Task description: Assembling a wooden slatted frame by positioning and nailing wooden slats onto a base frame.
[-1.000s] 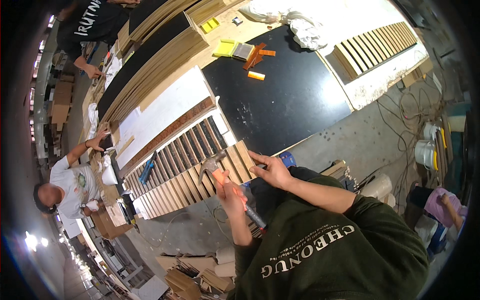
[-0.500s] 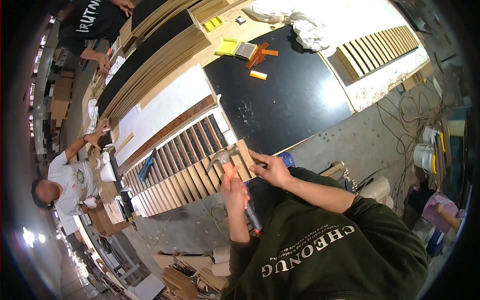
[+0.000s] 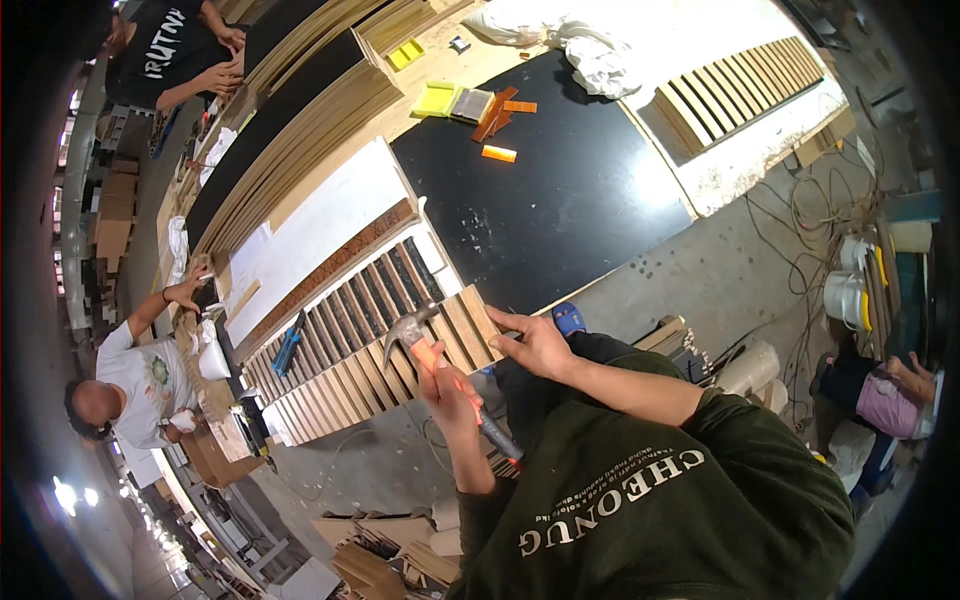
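Observation:
My left hand (image 3: 450, 395) is closed round the orange-and-dark handle of a claw hammer (image 3: 425, 355). The metal head sits above a row of pale wooden slats (image 3: 350, 385); whether it touches them I cannot tell. At the near right end of that row, my right hand (image 3: 540, 345) grips the edge of the end slat (image 3: 485, 322) between thumb and fingers. Behind the pale slats runs a second row of darker slats (image 3: 365, 300) with black gaps. A blue-handled tool (image 3: 288, 345) lies across the slats to the left.
A black panel (image 3: 540, 200) covers the bench middle, with yellow boxes (image 3: 434, 98) and orange strips (image 3: 498, 154) at its back. Another slatted panel (image 3: 740, 95) lies at far right. Stacked boards (image 3: 300, 140) fill the back left. Two co-workers (image 3: 150, 365) (image 3: 180, 50) stand left; cables (image 3: 800, 220) trail on the floor.
My left hand and the hammer have moved left along the slats, and the hammer head has turned. My right hand stays at the end slat. The far-left co-worker's hands have come together.

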`<state>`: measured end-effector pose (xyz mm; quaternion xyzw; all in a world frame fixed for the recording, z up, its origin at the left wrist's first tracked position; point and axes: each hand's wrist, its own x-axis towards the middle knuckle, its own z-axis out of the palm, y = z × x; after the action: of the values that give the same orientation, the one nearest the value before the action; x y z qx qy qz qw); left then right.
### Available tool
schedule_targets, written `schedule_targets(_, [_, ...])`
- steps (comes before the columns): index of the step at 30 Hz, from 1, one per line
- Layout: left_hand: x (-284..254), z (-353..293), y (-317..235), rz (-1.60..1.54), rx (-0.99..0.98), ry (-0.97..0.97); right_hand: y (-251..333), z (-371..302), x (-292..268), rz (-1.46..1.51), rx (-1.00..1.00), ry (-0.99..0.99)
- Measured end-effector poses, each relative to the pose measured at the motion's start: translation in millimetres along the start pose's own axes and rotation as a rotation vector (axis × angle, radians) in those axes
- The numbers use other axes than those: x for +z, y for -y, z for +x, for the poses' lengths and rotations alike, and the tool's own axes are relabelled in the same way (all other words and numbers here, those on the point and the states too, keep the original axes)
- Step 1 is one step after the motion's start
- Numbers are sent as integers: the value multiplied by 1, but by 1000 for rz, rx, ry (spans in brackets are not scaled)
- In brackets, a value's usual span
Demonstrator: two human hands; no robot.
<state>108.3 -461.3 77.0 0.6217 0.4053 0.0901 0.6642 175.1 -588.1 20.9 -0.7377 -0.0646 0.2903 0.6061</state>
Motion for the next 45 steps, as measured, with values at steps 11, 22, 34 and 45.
schedule_targets(11, [1,7,1,164,-55,67,-6,1,0,1,-36,-17])
schedule_targets(22, [4,14,-16,134,-11,37,-2,1,1,-28,-29,-12])
schedule_targets(34, [2,16,-7,173,-9,95,0,7,0,34,22,19])
schedule_targets(45, [-4,19,-1,167,62,60,9,20,2,-155,116,22])
